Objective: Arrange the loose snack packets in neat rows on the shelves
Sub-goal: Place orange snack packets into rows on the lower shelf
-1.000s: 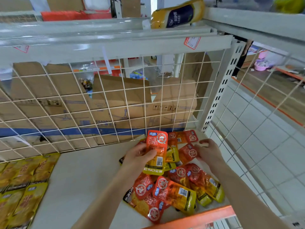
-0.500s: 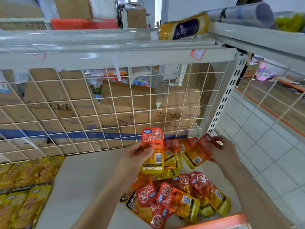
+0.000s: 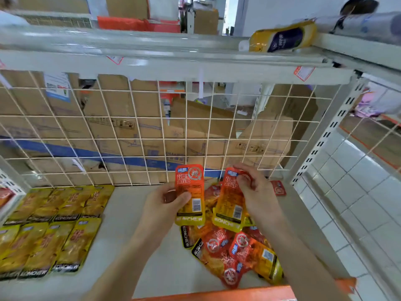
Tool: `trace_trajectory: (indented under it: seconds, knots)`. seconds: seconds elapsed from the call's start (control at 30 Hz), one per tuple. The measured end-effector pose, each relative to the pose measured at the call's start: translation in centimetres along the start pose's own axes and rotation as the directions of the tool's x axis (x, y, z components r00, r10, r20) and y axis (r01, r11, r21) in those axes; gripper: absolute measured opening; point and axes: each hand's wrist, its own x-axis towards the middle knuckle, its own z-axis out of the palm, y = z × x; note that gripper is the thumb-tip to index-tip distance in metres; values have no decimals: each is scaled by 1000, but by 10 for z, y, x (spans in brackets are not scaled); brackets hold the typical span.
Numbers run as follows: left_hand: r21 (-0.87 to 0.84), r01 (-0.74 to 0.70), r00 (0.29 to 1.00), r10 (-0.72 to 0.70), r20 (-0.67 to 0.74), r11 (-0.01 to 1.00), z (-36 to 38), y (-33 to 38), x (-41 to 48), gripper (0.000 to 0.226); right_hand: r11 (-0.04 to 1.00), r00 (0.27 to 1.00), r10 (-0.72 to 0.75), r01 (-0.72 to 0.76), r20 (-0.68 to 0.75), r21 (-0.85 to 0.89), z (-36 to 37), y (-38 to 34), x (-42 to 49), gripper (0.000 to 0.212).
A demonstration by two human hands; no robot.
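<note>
**Both hands hold one packet each above the loose pile**

Nearest you: the orange front lip (image 3: 217,295) of the shelf (image 3: 130,246). Both of your forearms cross it.

Just past the lip, right of centre: the loose pile (image 3: 238,253) of red-and-orange snack packets lies on the shelf board. The packets overlap at mixed angles, some face up and some barcode up.

Above the pile:
- Your left hand (image 3: 165,205) grips the left packet (image 3: 189,192) upright by its left edge, thumb across the front, red end up, barcode facing you.
- Your right hand (image 3: 258,194) pinches the right packet (image 3: 227,205) at its upper red end. It tilts slightly, and its yellow lower end is close over the pile.
- The two packets sit side by side, near each other. Contact between them: cannot tell.

Left side of the shelf: the yellow packets (image 3: 54,231) lie flat in two rows, edge to edge, one row behind the other.

Further back, right: a single red packet (image 3: 278,187) lies apart from the pile, near the perforated upright (image 3: 321,135).

Rear: a white wire mesh (image 3: 108,131) closes off the back of the shelf, with cardboard boxes (image 3: 195,127) visible through it.

Top: a yellow bottle (image 3: 282,36) lies on its side on the upper shelf (image 3: 173,68).
</note>
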Motion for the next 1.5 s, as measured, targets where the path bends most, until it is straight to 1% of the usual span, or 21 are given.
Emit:
trace_trajectory:
  seconds: [0.13,0.23,0.27,0.33,0.37,0.4,0.43,0.47,0.53,0.63,0.67,0.73,0.77,0.83,0.93,0.97,1.07,1.1,1.23,1.4,1.5]
  knots:
    - [-25,10,997,-12,-80,1000,-33,-4,-6,32,999,999,26,-24,48,-48,34,-11,-14,46]
    - [-28,22,997,-24,-78,999,-52,-3,-13,27,992,988,126,-125,87,-9,55,-20,-24,53]
    - [-38,33,997,-35,-68,999,-57,-3,-15,24,983,979,173,-178,110,40,62,-22,-28,62]
    - [-74,56,997,-59,-41,996,-66,-2,-19,17,948,953,259,-282,155,149,76,-22,-34,93]
    - [-87,68,997,-70,-21,994,-70,-2,-21,23,926,939,298,-328,170,186,81,-21,-37,103]
    - [-89,84,996,-84,2,993,-74,-2,-23,35,916,930,313,-349,192,198,85,-21,-40,106]
    - [-76,88,996,-86,29,993,-78,0,-25,41,909,923,320,-363,214,203,89,-21,-43,103]
    - [-64,91,995,-88,54,994,-83,-1,-27,42,900,913,335,-383,234,209,93,-24,-47,101]
    - [-103,112,991,-103,90,988,-86,2,-30,32,864,903,351,-415,248,286,98,-26,-53,86]
    - [-282,204,979,-189,79,938,-86,9,-34,10,786,902,374,-433,217,442,99,-34,-64,36]
    - [-295,211,977,-196,82,932,-86,11,-36,17,731,898,388,-438,210,522,98,-36,-67,28]
    - [-281,206,978,-187,92,938,-87,14,-43,28,596,896,374,-429,238,678,91,-38,-71,30]
    - [-276,205,978,-188,88,939,-88,16,-47,28,556,894,360,-434,265,708,88,-41,-74,32]
    - [-265,196,981,-187,60,944,-87,19,-54,26,541,875,387,-472,292,696,82,-43,-78,35]
    - [-242,157,987,-158,13,958,-83,23,-61,22,503,861,429,-480,274,718,75,-44,-82,40]
    - [-249,145,989,-148,8,958,-82,24,-66,21,511,864,435,-469,253,721,71,-43,-83,40]
    - [-249,111,993,-118,-13,962,-76,24,-79,19,554,883,406,-441,234,706,59,-39,-87,21]
    - [-240,97,994,-107,-28,966,-73,24,-83,19,557,886,397,-439,238,705,54,-36,-89,19]
    - [-220,50,989,-79,-121,974,-62,15,-103,15,603,902,354,-422,247,677,42,-29,-99,19]
    - [-171,35,974,-72,-215,985,-71,4,-134,17,577,876,277,-481,396,661,45,-33,-115,16]
    - [-145,-12,959,-30,-282,989,-86,3,-153,22,625,870,201,-467,450,625,58,-37,-129,29]
